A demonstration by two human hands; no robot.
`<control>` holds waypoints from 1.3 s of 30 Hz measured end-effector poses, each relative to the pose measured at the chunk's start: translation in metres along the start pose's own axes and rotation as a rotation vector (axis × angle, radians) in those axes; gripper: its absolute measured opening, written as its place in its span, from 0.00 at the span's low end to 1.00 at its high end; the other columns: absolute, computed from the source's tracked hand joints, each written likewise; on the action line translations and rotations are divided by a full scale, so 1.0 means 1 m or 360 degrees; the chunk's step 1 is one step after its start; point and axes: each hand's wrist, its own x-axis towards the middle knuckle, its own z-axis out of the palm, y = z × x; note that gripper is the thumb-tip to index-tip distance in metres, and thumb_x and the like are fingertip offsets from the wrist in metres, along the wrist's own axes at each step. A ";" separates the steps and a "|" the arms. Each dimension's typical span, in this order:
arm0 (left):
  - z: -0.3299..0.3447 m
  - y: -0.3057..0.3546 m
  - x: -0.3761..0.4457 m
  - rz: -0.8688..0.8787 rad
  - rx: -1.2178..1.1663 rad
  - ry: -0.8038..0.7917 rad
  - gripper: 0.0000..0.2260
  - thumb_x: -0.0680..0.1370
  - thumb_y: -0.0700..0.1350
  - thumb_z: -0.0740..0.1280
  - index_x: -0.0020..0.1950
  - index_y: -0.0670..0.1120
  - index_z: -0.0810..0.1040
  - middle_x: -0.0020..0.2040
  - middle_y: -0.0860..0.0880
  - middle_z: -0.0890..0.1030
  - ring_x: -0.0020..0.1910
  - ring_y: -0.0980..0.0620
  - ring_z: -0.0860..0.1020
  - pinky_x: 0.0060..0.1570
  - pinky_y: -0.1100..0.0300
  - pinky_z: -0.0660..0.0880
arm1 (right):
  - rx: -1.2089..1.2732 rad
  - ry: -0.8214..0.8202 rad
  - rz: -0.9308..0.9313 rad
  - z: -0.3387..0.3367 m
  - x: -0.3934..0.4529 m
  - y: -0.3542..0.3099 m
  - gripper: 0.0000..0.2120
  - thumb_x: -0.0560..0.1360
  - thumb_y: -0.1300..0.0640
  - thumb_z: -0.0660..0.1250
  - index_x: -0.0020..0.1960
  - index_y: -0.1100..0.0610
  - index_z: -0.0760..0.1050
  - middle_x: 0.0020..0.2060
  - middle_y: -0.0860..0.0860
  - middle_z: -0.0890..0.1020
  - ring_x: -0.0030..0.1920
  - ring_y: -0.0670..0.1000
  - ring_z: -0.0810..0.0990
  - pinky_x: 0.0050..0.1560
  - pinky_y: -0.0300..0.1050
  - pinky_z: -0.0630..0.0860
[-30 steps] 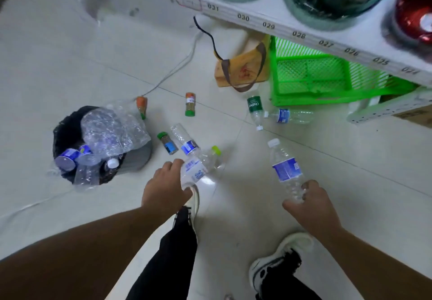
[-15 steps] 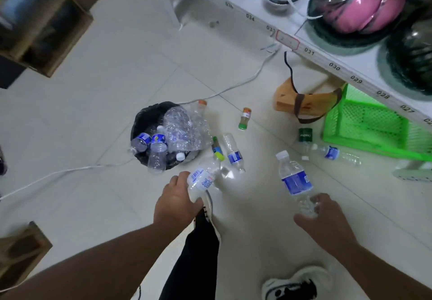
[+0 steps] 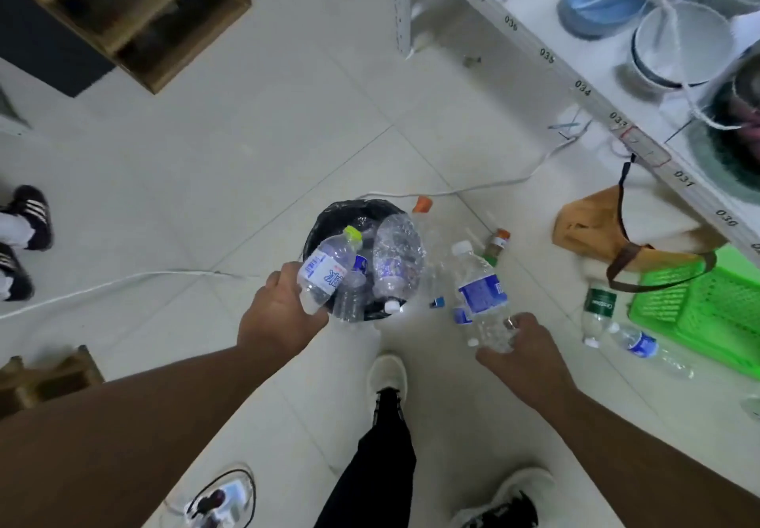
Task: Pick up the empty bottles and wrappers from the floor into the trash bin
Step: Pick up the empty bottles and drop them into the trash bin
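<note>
The head camera looks down at a pale tiled floor (image 3: 205, 165). The person's left hand (image 3: 281, 315) has its fingers wrapped around the bottom of a clear bottle with a yellow-green cap (image 3: 327, 270). That bottle is up in the air, right over the trash bin (image 3: 329, 219). The bin is round, with a black bag in it, and it is already full of clear squashed bottles. The biggest one, a crumpled bottle (image 3: 397, 258), lies on top of the pile.

The right hand (image 3: 520, 352) grips the bottom of a bottle with a white cap and a blue label (image 3: 479, 289). This bottle is to the right of the bin, held above the floor, with its cap pointing away from the person.

More trash lies on the floor. A bottle with an orange cap (image 3: 421, 204) is just beside the bin's far right edge. A small jar with an orange lid (image 3: 495, 243) lies near it. A bottle with a green label (image 3: 596, 309) and another bottle with a blue label (image 3: 641, 344) lie close together beside a green basket (image 3: 707, 305). A brown bag (image 3: 592, 223) sits behind them, under a white shelf (image 3: 547, 54) that holds bowls.

A white cable (image 3: 123, 280) runs across the floor on the left. The person's two shoes show at the bottom, and someone else's dark striped shoes (image 3: 28, 215) are at the left edge.
</note>
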 end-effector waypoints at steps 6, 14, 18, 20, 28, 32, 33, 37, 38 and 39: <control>0.002 -0.008 0.000 -0.0167 -0.0162 0.0055 0.31 0.70 0.56 0.78 0.69 0.57 0.67 0.58 0.53 0.76 0.54 0.49 0.77 0.49 0.52 0.74 | -0.0116 -0.0114 -0.0137 0.013 0.017 -0.043 0.29 0.66 0.48 0.80 0.60 0.54 0.71 0.54 0.56 0.79 0.51 0.60 0.82 0.55 0.58 0.82; 0.026 -0.001 0.029 -0.0186 -0.0253 0.0049 0.35 0.72 0.58 0.77 0.74 0.57 0.65 0.64 0.49 0.76 0.60 0.46 0.78 0.56 0.48 0.77 | -0.0224 -0.0151 -0.0196 0.027 0.045 -0.075 0.31 0.68 0.45 0.78 0.65 0.54 0.71 0.56 0.56 0.79 0.54 0.61 0.83 0.57 0.60 0.81; 0.042 -0.001 0.075 -0.0099 -0.0224 0.0024 0.43 0.69 0.66 0.79 0.77 0.54 0.64 0.69 0.48 0.73 0.65 0.44 0.76 0.61 0.43 0.77 | -0.0245 -0.0152 -0.0244 0.061 0.074 -0.093 0.34 0.68 0.43 0.76 0.69 0.52 0.70 0.57 0.54 0.78 0.55 0.61 0.82 0.57 0.59 0.81; 0.054 -0.005 0.098 -0.0011 -0.0121 -0.0001 0.45 0.69 0.69 0.77 0.80 0.53 0.63 0.73 0.48 0.70 0.69 0.44 0.72 0.65 0.41 0.75 | -0.0299 -0.0153 -0.0317 0.088 0.092 -0.102 0.36 0.69 0.44 0.74 0.74 0.47 0.66 0.59 0.54 0.76 0.57 0.60 0.80 0.58 0.58 0.80; 0.086 -0.023 0.138 0.0374 0.0162 -0.0221 0.29 0.79 0.65 0.61 0.77 0.56 0.64 0.72 0.48 0.72 0.67 0.43 0.72 0.63 0.42 0.75 | -0.0414 -0.0037 -0.0288 0.178 0.144 -0.142 0.28 0.82 0.44 0.63 0.81 0.46 0.65 0.74 0.59 0.69 0.68 0.66 0.74 0.69 0.60 0.73; 0.081 -0.021 0.145 0.0426 0.0202 -0.0237 0.31 0.76 0.70 0.59 0.74 0.57 0.63 0.70 0.48 0.73 0.65 0.44 0.73 0.65 0.42 0.75 | -0.0313 0.0048 -0.0240 0.168 0.150 -0.151 0.24 0.79 0.44 0.61 0.74 0.49 0.72 0.70 0.56 0.73 0.64 0.62 0.76 0.64 0.57 0.74; 0.076 -0.019 0.145 0.0416 0.0183 -0.0233 0.31 0.76 0.71 0.58 0.74 0.57 0.63 0.70 0.49 0.73 0.66 0.44 0.73 0.65 0.42 0.74 | -0.0308 0.0078 -0.0285 0.162 0.146 -0.151 0.24 0.79 0.43 0.60 0.72 0.50 0.73 0.68 0.55 0.74 0.62 0.60 0.77 0.62 0.56 0.75; 0.054 -0.010 0.138 0.0463 0.0196 -0.0227 0.34 0.75 0.72 0.57 0.77 0.55 0.65 0.72 0.48 0.73 0.66 0.44 0.74 0.65 0.41 0.75 | -0.0342 0.0051 -0.0459 0.131 0.120 -0.132 0.15 0.81 0.42 0.62 0.63 0.48 0.76 0.58 0.50 0.76 0.54 0.54 0.76 0.52 0.49 0.73; 0.049 -0.007 0.134 0.0473 0.0205 -0.0211 0.34 0.75 0.71 0.58 0.77 0.55 0.65 0.71 0.48 0.74 0.65 0.44 0.74 0.64 0.41 0.75 | -0.0344 0.0031 -0.0467 0.123 0.112 -0.123 0.15 0.81 0.42 0.63 0.63 0.48 0.76 0.57 0.48 0.76 0.54 0.53 0.75 0.52 0.48 0.72; 0.045 -0.003 0.130 0.0482 0.0208 -0.0187 0.33 0.75 0.70 0.60 0.77 0.55 0.66 0.71 0.49 0.74 0.65 0.44 0.74 0.64 0.41 0.75 | -0.0297 0.0035 -0.0440 0.115 0.104 -0.112 0.17 0.80 0.41 0.64 0.64 0.47 0.77 0.57 0.47 0.76 0.54 0.52 0.75 0.52 0.48 0.73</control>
